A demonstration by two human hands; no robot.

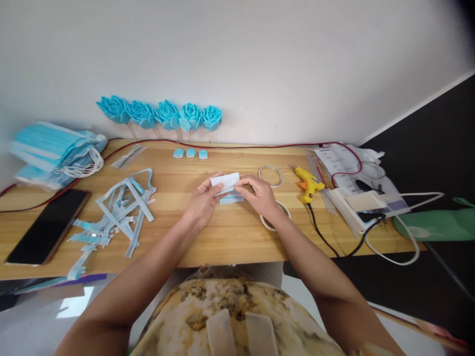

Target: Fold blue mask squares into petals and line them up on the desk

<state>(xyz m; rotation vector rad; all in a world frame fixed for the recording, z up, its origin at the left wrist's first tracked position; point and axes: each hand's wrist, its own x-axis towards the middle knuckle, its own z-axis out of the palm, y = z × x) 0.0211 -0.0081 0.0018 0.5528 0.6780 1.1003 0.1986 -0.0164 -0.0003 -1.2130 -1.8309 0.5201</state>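
Observation:
Both my hands meet over the middle of the wooden table [230, 237]. My left hand [202, 200] pinches the left end of a small folded piece of white and blue mask fabric [227, 184]. My right hand [260, 195] pinches its right end, fingers closed on it. The piece is held just above the tabletop. A white ring of tape [270, 175] lies just beyond my right hand, and a second ring [284, 210] lies partly under my right wrist.
Cut blue mask strips [118, 207] lie at left, a black phone [50, 225] beside them, a stack of face masks [55, 153] at far left. Blue fabric roses [166, 114] lean on the wall, small blue petals [190, 153] below. A yellow glue gun [308, 183] and cables lie right.

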